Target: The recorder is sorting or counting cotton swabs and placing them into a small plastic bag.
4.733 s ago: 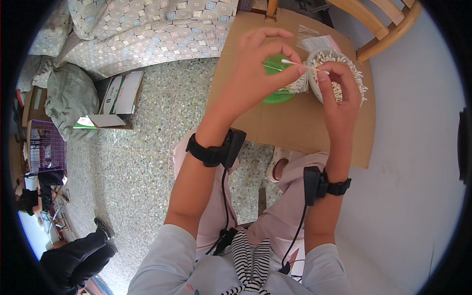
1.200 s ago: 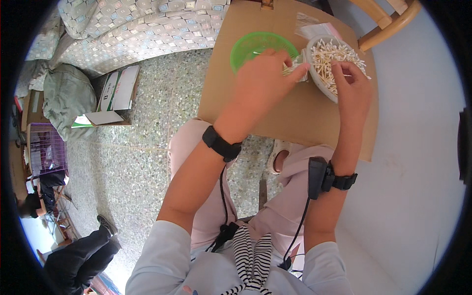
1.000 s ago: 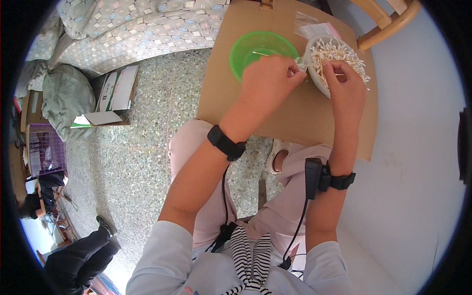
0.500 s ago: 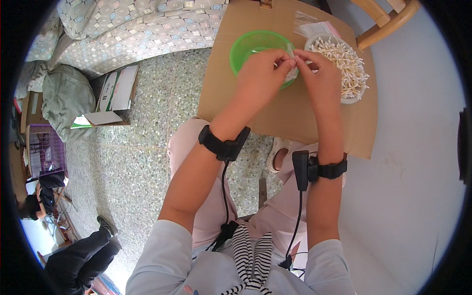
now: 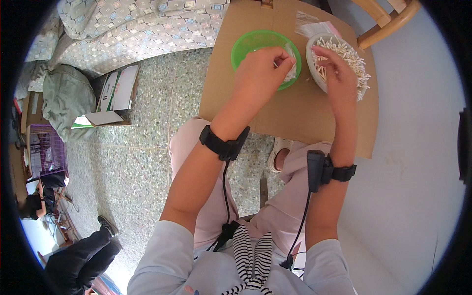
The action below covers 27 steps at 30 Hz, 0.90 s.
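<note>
My left hand (image 5: 261, 71) is over the green plastic basket (image 5: 239, 45), its thumb and fingers pinched on a small clear plastic bag (image 5: 291, 52). The bag hangs at the basket's right side, and something whitish shows at its lower part. A thin white stick pokes out near my left fingers. To the right, my right hand (image 5: 339, 73) hovers above a white bowl heaped with cotton swabs (image 5: 358, 64). Its fingers are apart, with nothing seen in them, and the hand covers the middle of the heap.
Flattened clear bags (image 5: 314, 28) lie behind the bowl on the brown cardboard tabletop (image 5: 290, 115). A wooden chair (image 5: 383, 22) stands at the far right by the wall. Left of the table are a patterned bed cover (image 5: 147, 29) and an opened carton (image 5: 118, 88). Other people sit at the lower left.
My right hand has left the plastic bag and moved right, over the swab bowl, its fingers spreading. My left hand stays at the basket with the bag.
</note>
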{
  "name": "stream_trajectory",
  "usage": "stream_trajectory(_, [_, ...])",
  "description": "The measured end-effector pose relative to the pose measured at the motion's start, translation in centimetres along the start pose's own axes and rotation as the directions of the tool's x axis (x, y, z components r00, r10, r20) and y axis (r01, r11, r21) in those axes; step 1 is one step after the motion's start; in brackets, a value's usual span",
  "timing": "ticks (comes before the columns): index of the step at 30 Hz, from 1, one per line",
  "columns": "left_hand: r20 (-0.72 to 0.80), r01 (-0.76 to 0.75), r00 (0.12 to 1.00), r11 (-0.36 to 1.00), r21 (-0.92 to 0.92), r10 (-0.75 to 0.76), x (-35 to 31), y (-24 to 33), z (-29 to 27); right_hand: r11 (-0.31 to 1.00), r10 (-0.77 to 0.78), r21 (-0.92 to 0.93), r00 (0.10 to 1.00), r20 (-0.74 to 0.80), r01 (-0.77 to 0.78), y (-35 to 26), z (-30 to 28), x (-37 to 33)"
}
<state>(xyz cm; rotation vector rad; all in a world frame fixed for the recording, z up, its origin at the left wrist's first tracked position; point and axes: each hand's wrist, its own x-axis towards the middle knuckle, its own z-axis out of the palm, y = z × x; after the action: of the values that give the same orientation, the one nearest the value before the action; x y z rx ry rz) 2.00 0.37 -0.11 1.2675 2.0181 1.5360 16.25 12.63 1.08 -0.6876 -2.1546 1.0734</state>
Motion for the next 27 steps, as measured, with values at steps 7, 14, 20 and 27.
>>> stream_trajectory(7, [0.084,0.081,0.990,0.955,0.287,-0.110,-0.1,1.6,-0.5,0.850,0.127,-0.490,0.978,-0.168,-0.195,5.2,-3.0,-0.4])
stream_trajectory(14, [0.008,0.137,0.989,0.946,0.294,-0.145,-0.2,2.4,-2.0,0.680,0.386,-0.637,0.916,-0.112,-0.364,3.4,-1.6,1.1])
stream_trajectory(20, [0.006,0.057,0.998,0.942,0.331,-0.062,0.2,1.9,-2.2,0.643,0.337,-0.657,0.916,-0.219,-0.393,4.4,-1.5,1.1])
stream_trajectory(27, [0.009,0.049,0.999,0.955,0.294,-0.054,-0.1,2.4,-2.4,0.736,0.225,-0.553,0.911,-0.344,-0.391,2.8,-3.3,-0.2])
